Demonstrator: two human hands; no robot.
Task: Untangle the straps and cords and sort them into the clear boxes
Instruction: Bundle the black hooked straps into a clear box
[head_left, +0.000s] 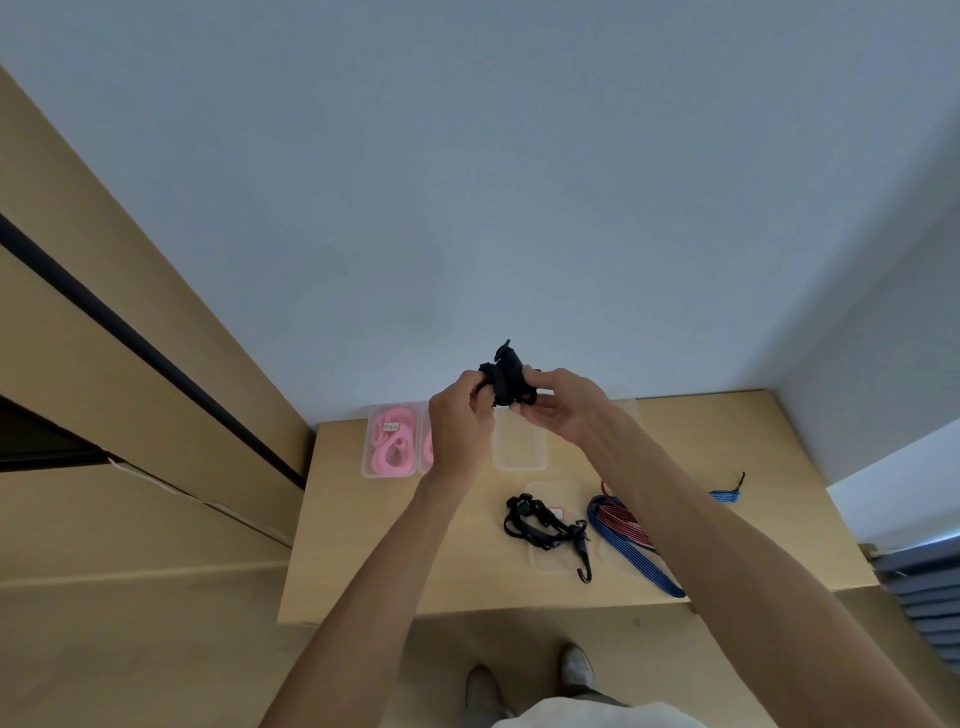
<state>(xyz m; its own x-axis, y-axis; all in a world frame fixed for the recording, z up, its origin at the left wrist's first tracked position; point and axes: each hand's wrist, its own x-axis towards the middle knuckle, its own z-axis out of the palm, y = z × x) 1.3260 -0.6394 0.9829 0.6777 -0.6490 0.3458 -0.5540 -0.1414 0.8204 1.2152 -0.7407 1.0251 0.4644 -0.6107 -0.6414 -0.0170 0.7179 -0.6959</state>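
From the head camera, looking down, the left hand (460, 415) and the right hand (563, 410) are holding a bunched black woven strap (506, 382) up in the air between them, above the far edge of the light wooden table (753, 519); the fingers of both hands are curling round and pinching the bundle. At about ten o'clock on the table a clear plastic box (390, 441) is holding coiled pink straps (395, 447), and a second clear box (519, 441) is sitting just beside the left wrist toward twelve o'clock. Near the table's centre a tangled black cord with a hook (550, 525) is lying across another clear box (553, 561). At three o'clock from it a blue striped strap (636, 556) and a red striped strap (623, 519) are lying together, partly hidden by the right forearm.
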